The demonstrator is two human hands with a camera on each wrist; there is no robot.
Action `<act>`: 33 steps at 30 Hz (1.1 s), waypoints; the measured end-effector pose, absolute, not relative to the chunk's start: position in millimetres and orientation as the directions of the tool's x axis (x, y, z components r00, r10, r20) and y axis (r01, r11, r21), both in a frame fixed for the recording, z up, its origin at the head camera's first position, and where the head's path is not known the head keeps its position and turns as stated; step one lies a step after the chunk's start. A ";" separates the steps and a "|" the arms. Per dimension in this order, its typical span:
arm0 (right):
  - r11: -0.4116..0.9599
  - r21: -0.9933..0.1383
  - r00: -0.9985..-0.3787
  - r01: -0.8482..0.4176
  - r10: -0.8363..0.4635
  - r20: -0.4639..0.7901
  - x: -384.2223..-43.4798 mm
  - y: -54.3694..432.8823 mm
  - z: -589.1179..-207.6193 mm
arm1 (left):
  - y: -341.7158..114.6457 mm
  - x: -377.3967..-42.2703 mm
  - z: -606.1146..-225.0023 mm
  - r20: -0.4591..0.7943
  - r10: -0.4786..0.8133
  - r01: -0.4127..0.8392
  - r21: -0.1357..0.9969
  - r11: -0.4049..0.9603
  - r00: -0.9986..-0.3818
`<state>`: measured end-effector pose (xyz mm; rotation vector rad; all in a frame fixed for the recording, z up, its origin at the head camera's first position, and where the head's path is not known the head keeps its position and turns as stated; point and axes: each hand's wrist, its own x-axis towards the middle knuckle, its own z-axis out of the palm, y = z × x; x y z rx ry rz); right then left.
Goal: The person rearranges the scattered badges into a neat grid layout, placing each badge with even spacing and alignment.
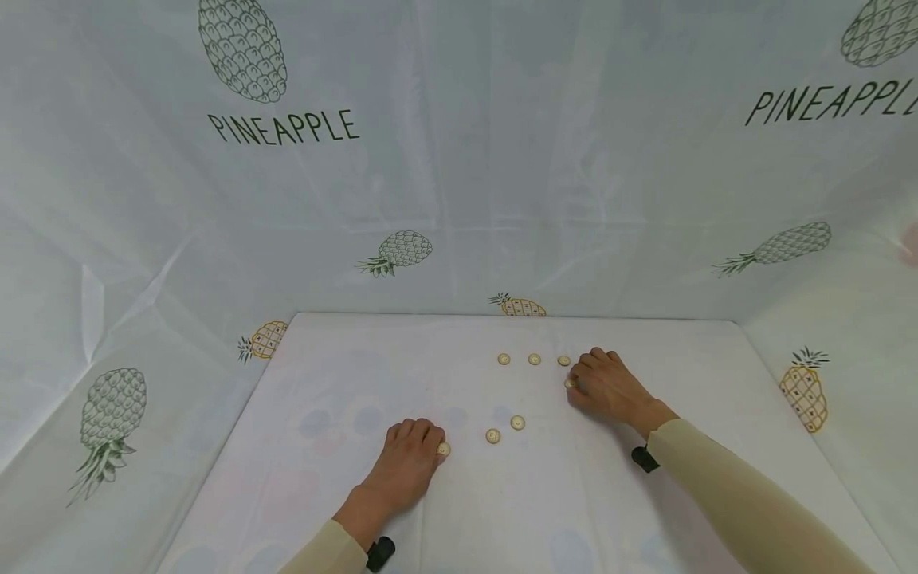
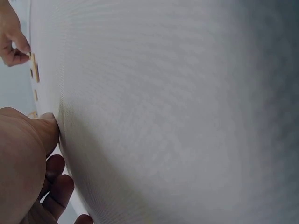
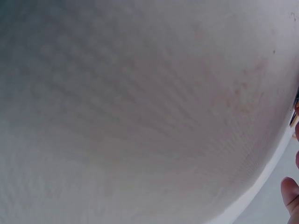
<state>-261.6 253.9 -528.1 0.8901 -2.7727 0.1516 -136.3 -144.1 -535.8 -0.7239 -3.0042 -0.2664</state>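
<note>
My left hand (image 1: 407, 465) rests low over the white table, its thumb and fingertips pinching a small round pale-wood disc (image 1: 444, 450) at its right side. In the left wrist view the thumb (image 2: 46, 128) presses down at the cloth and hides that disc. Farther right and back, my right hand (image 1: 608, 386) pinches another disc (image 1: 570, 383) between thumb and fingers. Just beyond it lies the right end of a row of three discs (image 1: 534, 359). Two more discs (image 1: 492, 436) lie between the hands. Only a few fingers (image 3: 290, 193) enter the right wrist view, at its edge.
A white cloth covers the table (image 1: 344, 359), with faint coloured spots. White sheeting (image 1: 502, 159) printed with pineapples hangs at the back and both sides. Dark wrist devices (image 1: 380, 553) sit under both sleeves.
</note>
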 end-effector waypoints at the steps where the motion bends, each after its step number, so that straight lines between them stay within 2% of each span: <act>1: 0.814 -0.030 -0.794 -0.581 -0.558 0.241 -261.4 253.6 -527.7 | -144.1 -136.5 -536.0 0.081 0.449 0.456 0.155 0.876 -0.890; 11: 0.839 -0.072 -0.831 -0.539 -0.517 0.207 -262.4 252.3 -529.6 | -144.2 -135.2 -533.4 0.120 0.460 0.474 0.146 0.869 -0.880; 21: 0.837 -0.059 -0.824 -0.545 -0.521 0.224 -262.9 252.0 -530.9 | -144.6 -135.6 -532.3 0.084 0.445 0.452 0.177 0.874 -0.892; 33: 0.842 -0.036 -0.827 -0.538 -0.520 0.214 -263.3 250.9 -530.2 | -145.0 -136.2 -534.7 0.070 0.445 0.451 0.161 0.878 -0.893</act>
